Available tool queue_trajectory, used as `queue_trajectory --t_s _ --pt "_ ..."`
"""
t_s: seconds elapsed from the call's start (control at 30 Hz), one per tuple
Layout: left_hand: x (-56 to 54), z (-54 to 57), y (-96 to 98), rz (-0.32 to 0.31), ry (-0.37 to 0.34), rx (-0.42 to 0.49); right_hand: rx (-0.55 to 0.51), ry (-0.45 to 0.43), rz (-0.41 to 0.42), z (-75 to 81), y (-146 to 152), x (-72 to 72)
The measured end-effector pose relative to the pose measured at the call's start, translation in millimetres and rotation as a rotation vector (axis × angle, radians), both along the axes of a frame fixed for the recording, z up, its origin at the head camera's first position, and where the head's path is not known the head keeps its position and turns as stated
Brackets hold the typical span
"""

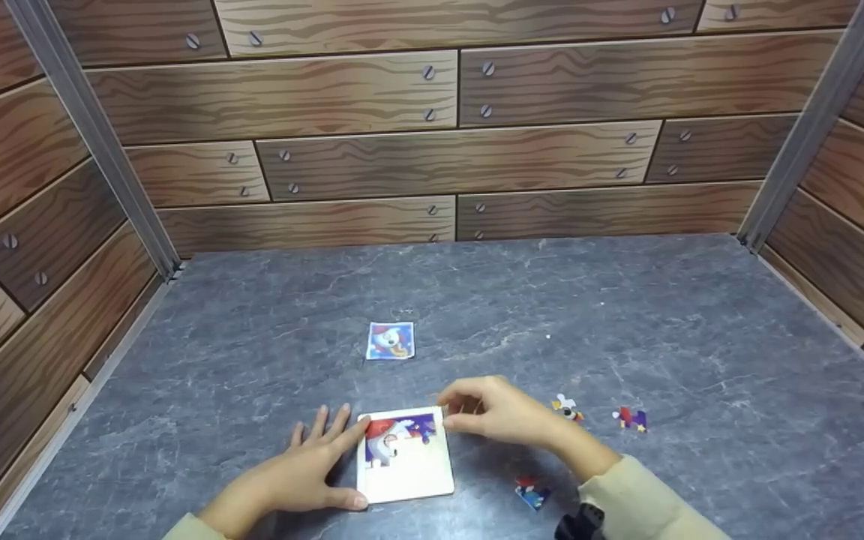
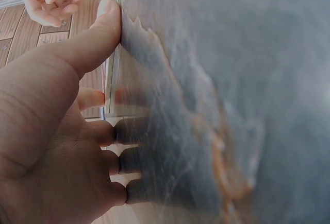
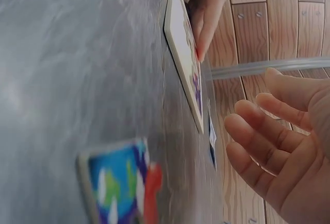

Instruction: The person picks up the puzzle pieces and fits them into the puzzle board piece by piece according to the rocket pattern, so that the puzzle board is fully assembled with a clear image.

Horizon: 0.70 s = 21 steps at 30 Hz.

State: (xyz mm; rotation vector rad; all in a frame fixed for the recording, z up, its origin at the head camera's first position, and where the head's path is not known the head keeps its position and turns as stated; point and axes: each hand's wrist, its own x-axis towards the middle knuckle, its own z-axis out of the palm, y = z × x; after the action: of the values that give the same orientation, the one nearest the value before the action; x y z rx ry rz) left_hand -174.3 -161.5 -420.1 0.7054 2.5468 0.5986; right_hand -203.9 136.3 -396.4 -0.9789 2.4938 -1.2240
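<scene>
A square white puzzle board (image 1: 426,469) lies flat on the table, its upper part filled with joined puzzle pieces (image 1: 381,444) in red, white and purple. My left hand (image 1: 304,469) is spread along the board's left side. Its thumb lies at the near left corner, and the index fingertip touches the far left corner; the other fingertips rest on the table in the left wrist view. Just off the far right corner hovers my right hand (image 1: 503,412). Its fingers are loosely bent, and the palm (image 3: 304,172) shows nothing held in the right wrist view.
Loose puzzle pieces lie to the right: a white-and-orange piece (image 1: 565,407), a red-and-purple piece (image 1: 631,419) and a blue-and-red piece (image 1: 530,493) nearest my right forearm. Beyond the board is a small picture card (image 1: 391,341). Wood-patterned walls (image 1: 357,90) enclose the grey table (image 1: 267,300).
</scene>
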Motion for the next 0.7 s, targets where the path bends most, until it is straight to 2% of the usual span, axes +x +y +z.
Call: queue_trajectory --t_s 0.7 --pt "1.2 1.1 -1.2 -0.010 -0.013 0.030 -0.009 0.056 -0.139 -1.8 65 -1.8"
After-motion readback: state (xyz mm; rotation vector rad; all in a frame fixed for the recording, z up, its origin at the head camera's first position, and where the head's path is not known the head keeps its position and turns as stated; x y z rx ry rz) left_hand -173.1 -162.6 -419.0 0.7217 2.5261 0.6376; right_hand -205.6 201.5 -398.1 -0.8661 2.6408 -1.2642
